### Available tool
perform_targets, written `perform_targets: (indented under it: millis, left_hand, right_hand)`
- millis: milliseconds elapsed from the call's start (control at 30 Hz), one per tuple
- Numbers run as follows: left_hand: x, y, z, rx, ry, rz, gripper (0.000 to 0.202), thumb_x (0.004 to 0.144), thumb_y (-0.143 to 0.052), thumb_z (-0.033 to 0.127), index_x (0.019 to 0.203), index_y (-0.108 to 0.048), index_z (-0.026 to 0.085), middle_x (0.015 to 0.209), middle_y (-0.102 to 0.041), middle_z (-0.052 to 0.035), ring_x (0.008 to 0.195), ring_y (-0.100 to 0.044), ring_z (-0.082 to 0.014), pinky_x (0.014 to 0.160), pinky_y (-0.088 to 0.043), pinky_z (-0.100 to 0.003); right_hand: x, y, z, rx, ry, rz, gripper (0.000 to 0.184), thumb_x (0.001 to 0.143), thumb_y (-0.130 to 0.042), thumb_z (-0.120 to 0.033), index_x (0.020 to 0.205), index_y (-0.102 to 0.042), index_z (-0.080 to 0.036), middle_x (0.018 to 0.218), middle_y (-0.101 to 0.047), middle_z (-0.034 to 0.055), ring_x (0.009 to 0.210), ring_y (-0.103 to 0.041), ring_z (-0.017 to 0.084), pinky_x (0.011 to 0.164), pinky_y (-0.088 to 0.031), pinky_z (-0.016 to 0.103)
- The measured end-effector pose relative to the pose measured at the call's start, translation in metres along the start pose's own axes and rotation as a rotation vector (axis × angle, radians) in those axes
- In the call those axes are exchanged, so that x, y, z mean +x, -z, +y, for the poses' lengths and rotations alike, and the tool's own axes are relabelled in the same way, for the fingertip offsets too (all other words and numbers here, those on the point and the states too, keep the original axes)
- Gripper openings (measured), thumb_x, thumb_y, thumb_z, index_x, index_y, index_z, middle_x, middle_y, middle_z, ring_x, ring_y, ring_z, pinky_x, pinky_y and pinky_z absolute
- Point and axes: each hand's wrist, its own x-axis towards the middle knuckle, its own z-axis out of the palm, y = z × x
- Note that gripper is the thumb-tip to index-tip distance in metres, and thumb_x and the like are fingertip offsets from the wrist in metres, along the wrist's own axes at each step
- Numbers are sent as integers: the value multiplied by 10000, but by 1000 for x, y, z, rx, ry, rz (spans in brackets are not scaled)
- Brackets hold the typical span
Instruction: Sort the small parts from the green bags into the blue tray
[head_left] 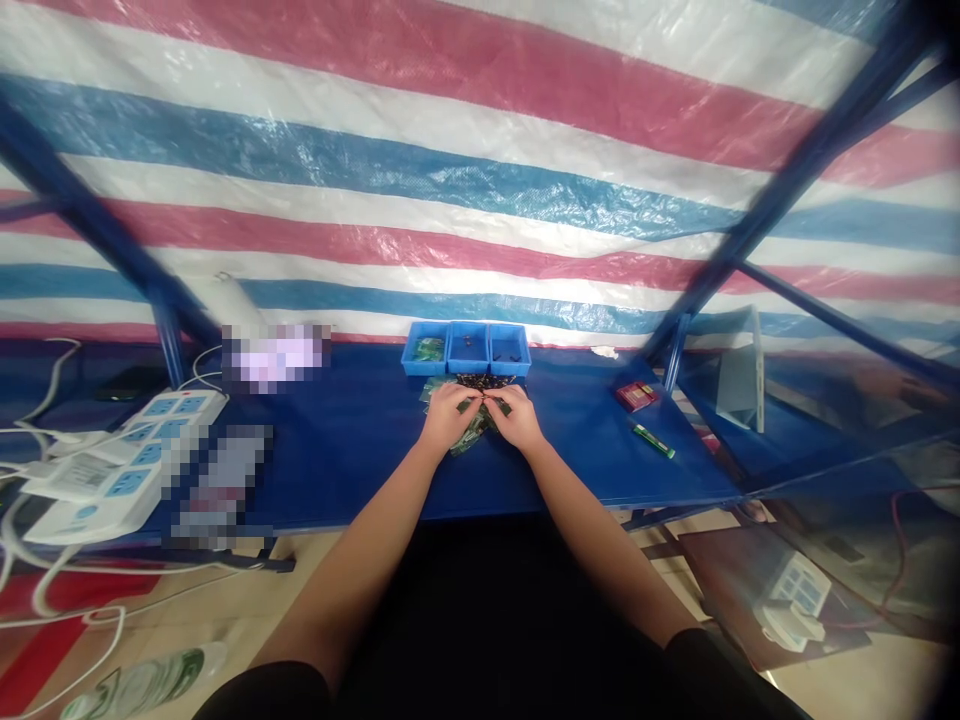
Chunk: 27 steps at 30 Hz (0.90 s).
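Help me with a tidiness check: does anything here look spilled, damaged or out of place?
A white, crumpled-looking scrap lies alone near the back of the table, apart from the blue bins and small parts by the hands; possibly stray litter. No spill or damage stands out.

We get fairly even, moderate light, though we cannot tell its source. Glare breaks into white streaks on the wrinkled sheet (450, 130), and the table (352, 450) takes a faint sheen. We lose the shirt (510, 620) to near-black. Wide-angle stretch enlarges the strip (142, 455) at left; the bottle (150, 683) and the right edge smear, and the right-hand corners darken. Pixel blocks hide two patches at left. Between left hand (448, 415) and right hand (516, 415), we find detail too small and soft to read.
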Motion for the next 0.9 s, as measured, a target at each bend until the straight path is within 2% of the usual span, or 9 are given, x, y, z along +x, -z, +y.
perform_targets:
  millis: [467,667,900]
  left_hand:
    - [-1,0,-1,-10,11,-4,161,898,-597,330,1001,-704,267,981,-729,-35,966,-632,-231,901,-462,-413]
    - [-1,1,0,15,-4,-21,193,922,-568,378,962,-718,265,978,-723,-45,972,-620,-232,892,-457,-409]
    - [-2,4,2,57,-7,-44,236,954,-512,378,992,-718,268,989,-709,-51,992,-594,-235,888,-435,-408]
  right_hand:
    - [-1,0,-1,15,-46,-4,188,911,-586,-357,1005,-711,-253,940,-718,62,932,-641,213,822,-554,372]
    - [-2,0,-2,32,-71,5,200,921,-566,-357,996,-713,-245,931,-713,61,905,-647,202,772,-561,339]
    - [-2,-1,-2,58,-56,10,231,903,-590,-343,1085,-696,-248,992,-712,66,908,-659,197,793,-570,342]
